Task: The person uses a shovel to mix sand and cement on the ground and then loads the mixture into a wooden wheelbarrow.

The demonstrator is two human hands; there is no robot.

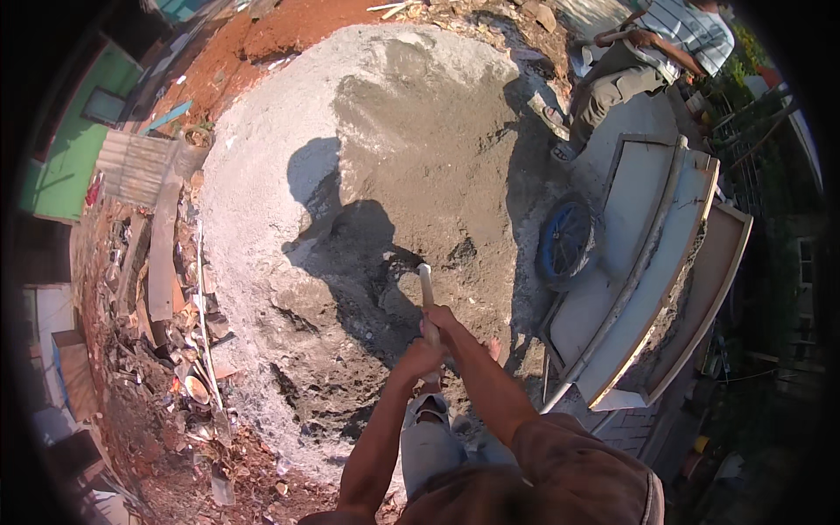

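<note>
Both my hands are closed around the wooden handle of a hoe (426,287), held low in front of my legs. My right hand (442,322) grips farther along the handle, toward the head. Closer to my body, my left hand (422,359) is wrapped around it. A greyish blade seems to rest against the mix beside the handle's far end, but shadow blurs its outline. Beneath it spreads a wide heap of grey sand-and-cement mix (420,157), damp and dark in the middle, pale powder around its rim.
A blue-rimmed wheel (567,238) stands to the right, beside long pale panels or troughs (643,254). Another person (639,66) sits at the far right. Planks (164,254) and rubble (197,385) line the left side. Red soil (262,44) lies behind the heap.
</note>
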